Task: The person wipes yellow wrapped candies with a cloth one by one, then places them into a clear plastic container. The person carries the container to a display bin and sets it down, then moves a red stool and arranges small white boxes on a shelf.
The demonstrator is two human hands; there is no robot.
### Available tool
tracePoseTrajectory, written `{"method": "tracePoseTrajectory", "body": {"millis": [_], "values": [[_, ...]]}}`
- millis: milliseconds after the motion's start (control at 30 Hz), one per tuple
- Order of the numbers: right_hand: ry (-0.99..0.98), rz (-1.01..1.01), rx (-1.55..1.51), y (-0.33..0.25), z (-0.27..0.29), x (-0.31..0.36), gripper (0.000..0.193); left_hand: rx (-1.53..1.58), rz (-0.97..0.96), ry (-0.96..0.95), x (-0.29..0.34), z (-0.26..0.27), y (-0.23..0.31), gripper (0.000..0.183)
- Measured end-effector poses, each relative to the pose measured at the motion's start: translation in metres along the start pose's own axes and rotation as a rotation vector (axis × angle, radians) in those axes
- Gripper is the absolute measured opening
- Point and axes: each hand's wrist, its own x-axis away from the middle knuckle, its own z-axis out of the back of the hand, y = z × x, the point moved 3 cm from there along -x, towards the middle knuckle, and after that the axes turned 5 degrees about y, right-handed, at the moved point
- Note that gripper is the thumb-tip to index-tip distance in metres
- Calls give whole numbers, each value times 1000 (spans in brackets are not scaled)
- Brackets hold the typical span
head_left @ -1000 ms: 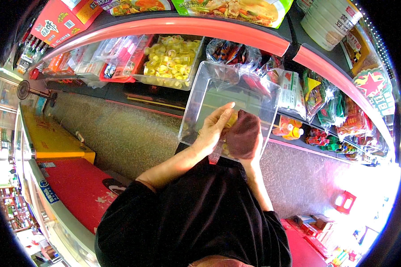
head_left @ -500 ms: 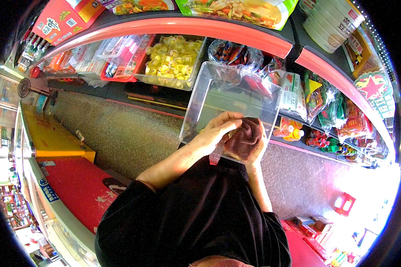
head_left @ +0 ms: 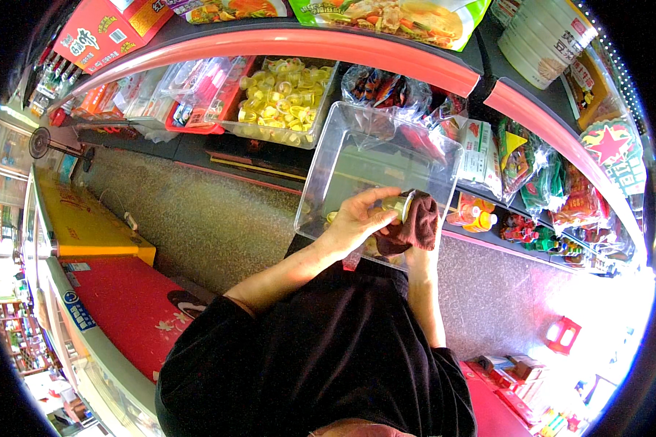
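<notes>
My left hand [head_left: 356,224] grips a small jelly cup [head_left: 396,206], yellowish and clear, with a pale rim, between thumb and fingers. Right beside it, my right hand [head_left: 422,258] holds a dark brown cloth [head_left: 420,222], which touches the cup and hides most of my right fingers. Both hands are over the near part of a clear plastic bin [head_left: 315,171], tilted toward me at the shelf's front. A few yellowish cups lie low in this bin, partly hidden by my hands.
Left of the bin, a clear tub [head_left: 229,125] full of yellow jelly cups stands on the shelf beside a red basket [head_left: 215,130]. Bagged goods [head_left: 514,156] line the shelf to the right, with bottles [head_left: 481,217] below. A red-topped freezer chest [head_left: 116,309] is at the left.
The brown cloth has shifted right and swung away from my left fingers, so the jelly cup now shows. My left hand has turned slightly, and my right hand has moved a little right.
</notes>
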Motion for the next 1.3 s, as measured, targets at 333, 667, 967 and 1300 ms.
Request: {"method": "tracePoseTrajectory", "body": {"millis": [333,667,967,1300], "values": [[-264,626,1049,-36,-21,-1,34,-249,98,-23,3,5,11,32],[-42,32,-200,-17,3,-4,19,-454,-100,191,-18,58,64,27],[-71,199,365,-73,0,-23,24,-596,-760,370,-53,82,119,45],[-5,546,-79,-109,61,-29,32,-1432,-203,-234,-64,47,-71,41]]}}
